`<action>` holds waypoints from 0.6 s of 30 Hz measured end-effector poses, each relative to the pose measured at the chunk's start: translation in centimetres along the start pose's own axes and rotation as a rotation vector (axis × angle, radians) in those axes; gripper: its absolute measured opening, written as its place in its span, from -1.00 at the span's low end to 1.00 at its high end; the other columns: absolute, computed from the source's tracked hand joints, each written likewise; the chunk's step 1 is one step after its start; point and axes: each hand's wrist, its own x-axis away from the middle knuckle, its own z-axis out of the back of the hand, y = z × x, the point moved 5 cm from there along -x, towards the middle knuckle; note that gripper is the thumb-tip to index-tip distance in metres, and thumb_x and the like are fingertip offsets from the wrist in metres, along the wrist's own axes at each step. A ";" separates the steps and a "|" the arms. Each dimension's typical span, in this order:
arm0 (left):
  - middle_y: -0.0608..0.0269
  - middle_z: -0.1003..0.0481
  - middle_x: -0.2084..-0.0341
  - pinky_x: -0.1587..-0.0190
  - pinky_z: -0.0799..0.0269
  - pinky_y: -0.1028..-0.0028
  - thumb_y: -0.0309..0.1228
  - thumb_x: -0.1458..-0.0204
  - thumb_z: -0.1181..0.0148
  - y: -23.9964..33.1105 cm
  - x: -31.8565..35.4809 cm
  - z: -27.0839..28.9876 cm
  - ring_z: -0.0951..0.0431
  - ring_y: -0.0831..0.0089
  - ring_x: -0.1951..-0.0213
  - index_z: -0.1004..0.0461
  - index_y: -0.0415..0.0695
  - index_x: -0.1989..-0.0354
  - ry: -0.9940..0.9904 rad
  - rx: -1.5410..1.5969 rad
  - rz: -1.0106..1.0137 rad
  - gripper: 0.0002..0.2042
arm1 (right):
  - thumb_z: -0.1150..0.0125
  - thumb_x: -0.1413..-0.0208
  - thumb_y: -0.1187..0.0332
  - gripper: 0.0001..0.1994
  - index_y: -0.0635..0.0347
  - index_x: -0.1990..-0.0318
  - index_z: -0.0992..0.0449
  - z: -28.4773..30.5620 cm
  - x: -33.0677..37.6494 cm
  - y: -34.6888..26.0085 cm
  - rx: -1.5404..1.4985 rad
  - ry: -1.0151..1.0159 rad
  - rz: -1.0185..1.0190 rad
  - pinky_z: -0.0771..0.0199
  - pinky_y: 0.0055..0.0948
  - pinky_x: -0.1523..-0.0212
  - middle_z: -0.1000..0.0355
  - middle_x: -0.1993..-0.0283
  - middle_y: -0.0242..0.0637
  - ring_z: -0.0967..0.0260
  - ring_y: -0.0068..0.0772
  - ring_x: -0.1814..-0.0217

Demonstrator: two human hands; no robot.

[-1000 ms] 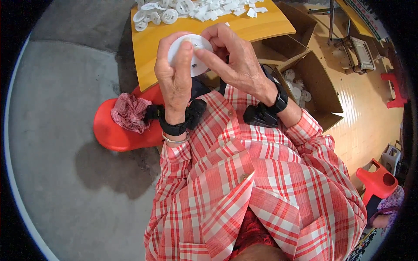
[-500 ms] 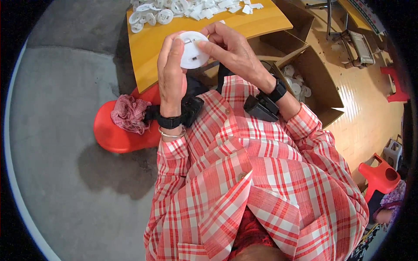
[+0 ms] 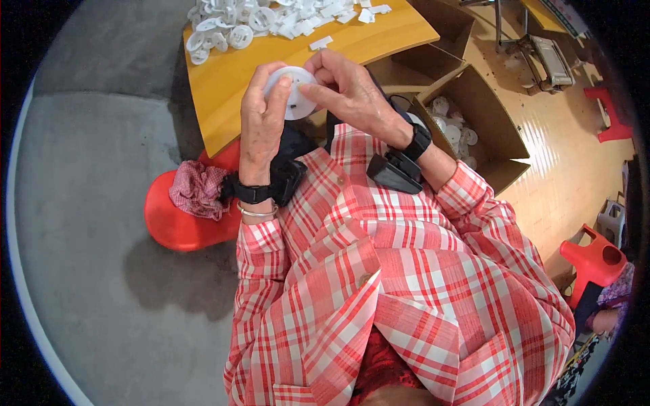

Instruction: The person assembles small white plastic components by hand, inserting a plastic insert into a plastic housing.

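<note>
Above the smooth yellow table (image 3: 237,81), left hand (image 3: 261,118) and right hand (image 3: 349,91) pinch a round white plastic disc (image 3: 298,101).

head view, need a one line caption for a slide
Both hands, left hand and right hand, hold a round white plastic disc above a yellow table strewn with white parts.

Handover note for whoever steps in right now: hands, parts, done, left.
Left hand: grips the round white disc by its left edge, above the table's near edge.
Right hand: fingertips press on the disc's top and right side.
Parts: pile of white parts on the yellow table; more white discs in the open cardboard box at right.
Done: some discs in the box.
Left: the disc in hand, then the pile.
</note>
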 end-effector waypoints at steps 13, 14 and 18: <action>0.16 -0.36 0.08 0.22 -0.42 0.53 -0.14 -0.10 -0.06 -10.1 2.3 4.6 -0.48 0.46 0.24 -0.25 -0.17 -0.12 -0.227 -0.040 0.437 -0.52 | -0.13 -0.09 0.31 -0.82 0.17 0.19 -0.43 18.6 13.2 9.4 0.097 0.510 -0.453 -0.24 -0.72 0.45 -0.41 0.39 -0.46 -0.26 -0.73 0.46; 0.15 -0.36 0.09 0.23 -0.44 0.52 -0.15 -0.08 -0.08 -12.2 2.2 5.4 -0.49 0.45 0.24 -0.26 -0.17 -0.11 -0.167 -0.049 0.463 -0.52 | -0.13 -0.08 0.33 -0.82 0.16 0.19 -0.44 21.3 15.9 12.0 0.033 0.548 -0.488 -0.21 -0.74 0.52 -0.41 0.47 -0.45 -0.23 -0.73 0.53; 0.14 -0.36 0.10 0.27 -0.45 0.55 -0.17 -0.04 -0.14 -12.2 -5.8 12.8 -0.49 0.44 0.25 -0.28 -0.21 -0.07 0.012 -0.245 0.472 -0.51 | -0.15 -0.06 0.34 -0.87 0.19 0.31 -0.43 27.4 22.6 18.3 0.195 0.645 -0.717 -0.14 -0.62 0.75 -0.43 0.58 -0.36 -0.19 -0.66 0.73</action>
